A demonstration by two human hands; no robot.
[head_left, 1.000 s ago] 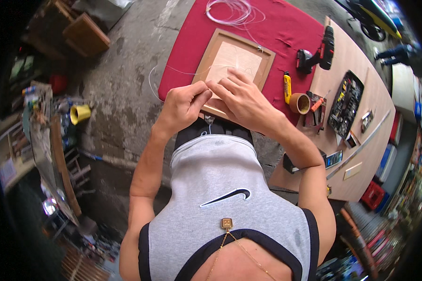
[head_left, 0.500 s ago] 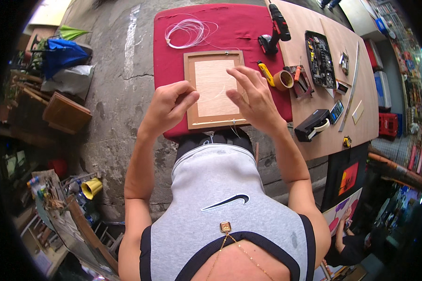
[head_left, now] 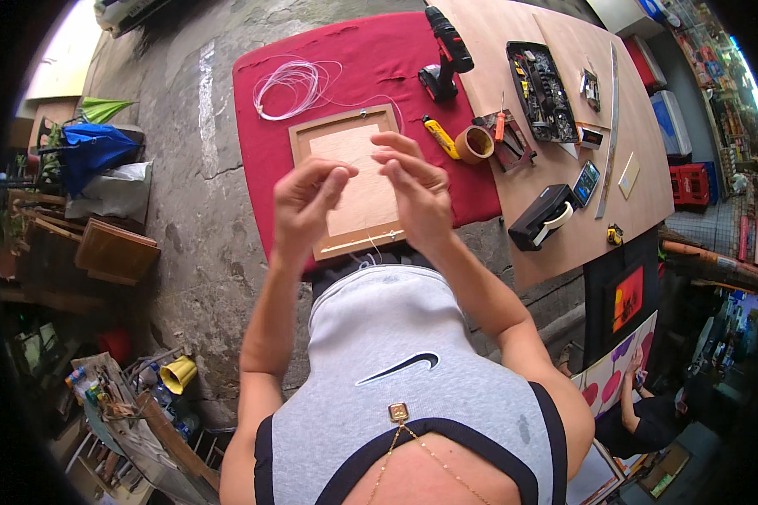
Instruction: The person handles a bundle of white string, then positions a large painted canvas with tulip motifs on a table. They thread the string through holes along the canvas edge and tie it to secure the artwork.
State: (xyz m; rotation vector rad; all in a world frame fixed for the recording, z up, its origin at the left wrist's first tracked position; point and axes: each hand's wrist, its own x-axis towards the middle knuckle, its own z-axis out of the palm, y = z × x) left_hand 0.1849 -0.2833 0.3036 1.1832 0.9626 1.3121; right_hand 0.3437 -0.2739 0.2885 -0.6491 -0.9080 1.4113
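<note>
My left hand (head_left: 307, 202) is closed in a pinch above the left part of a wooden picture frame (head_left: 385, 229), which lies back side up. My right hand (head_left: 419, 189) faces it over the frame's right side, thumb and curled fingers drawn together. A thin clear line, barely visible, seems to run between the two pinches. Small metal hangers sit on the frame's far and near edges, with a loose strand end at the near one. Beyond the frame lies a coil of clear line (head_left: 288, 91), from which a strand trails toward the frame.
A red cloth (head_left: 265, 177) covers this table. On its right are a yellow cutter (head_left: 440, 137), a round brown tub (head_left: 475, 145) and a cordless drill (head_left: 446, 52). The wooden table alongside holds a toolbox (head_left: 541, 93), a tape dispenser (head_left: 541, 217) and a phone (head_left: 586, 183). Another person works at lower right.
My hands have come closer together, the right one moving inward and its spread fingers curling in. The whole view has shifted and turned slightly, so the table appears farther left.
</note>
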